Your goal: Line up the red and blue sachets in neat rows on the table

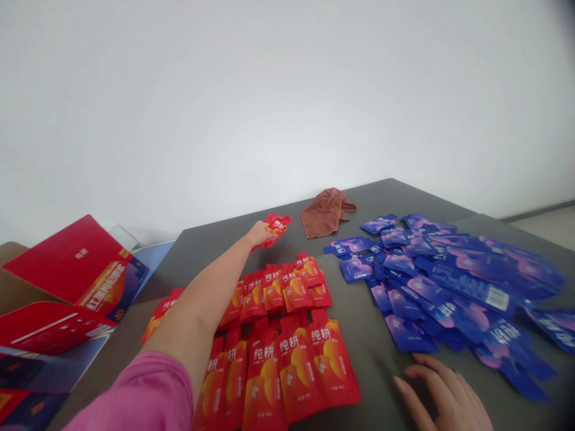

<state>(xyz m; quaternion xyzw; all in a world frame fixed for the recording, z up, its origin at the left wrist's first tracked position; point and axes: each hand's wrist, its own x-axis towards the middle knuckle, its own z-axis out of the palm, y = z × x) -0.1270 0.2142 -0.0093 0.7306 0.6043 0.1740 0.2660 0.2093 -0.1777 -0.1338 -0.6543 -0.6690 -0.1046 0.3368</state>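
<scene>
Your left hand (263, 233), pink sleeve (139, 398) behind it, stretches past the far end of the rows of glossy red foil pouches (287, 359) – clenched on a crumpled red pouch (276, 226). Your right hand (442, 398) lies open and empty on the dark grey tabletop (372, 353), just below the heap of blue foil sachets (449, 287), right of the rows. A rumpled brown towel (327, 212) sits beyond them, with open table between. A red printed carton (72, 263) stands left of them, past the table edge.
</scene>
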